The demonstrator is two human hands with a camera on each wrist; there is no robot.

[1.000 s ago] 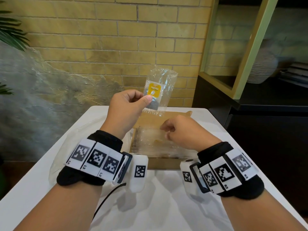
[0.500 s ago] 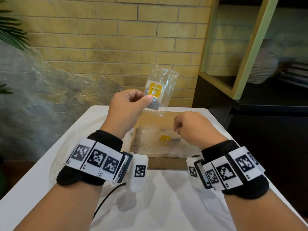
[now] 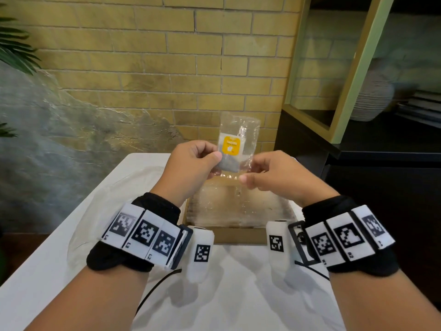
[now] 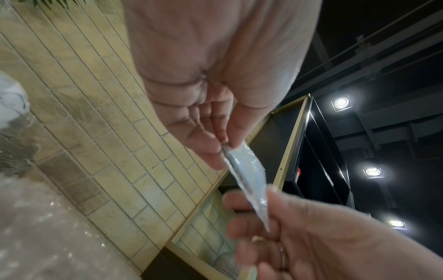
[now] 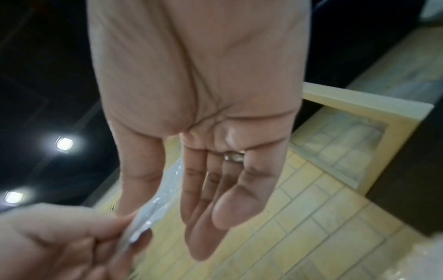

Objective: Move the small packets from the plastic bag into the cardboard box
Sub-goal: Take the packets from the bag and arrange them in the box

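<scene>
My left hand (image 3: 216,155) pinches the left edge of a small clear plastic bag (image 3: 241,137) and holds it upright above the cardboard box (image 3: 238,235). Inside the bag shows a small packet with a yellow label (image 3: 231,146). My right hand (image 3: 248,172) is raised to the bag's lower right edge, its straight fingers (image 5: 203,189) touching the plastic (image 5: 153,208); the thumb is not pressed down on it. The left wrist view shows the bag (image 4: 249,180) edge-on between both hands. Several clear packets (image 3: 238,206) lie in the box.
The box stands on a white table (image 3: 238,295) against a brick wall. A large crumpled clear bag (image 3: 95,211) lies on the table at the left. A dark cabinet with a green-framed shelf (image 3: 358,80) stands to the right. A black cable (image 3: 155,290) runs under my left wrist.
My right hand has come up out of the box, uncurled its fingers and reached the bag's lower right edge. My left hand has kept the bag in about the same place.
</scene>
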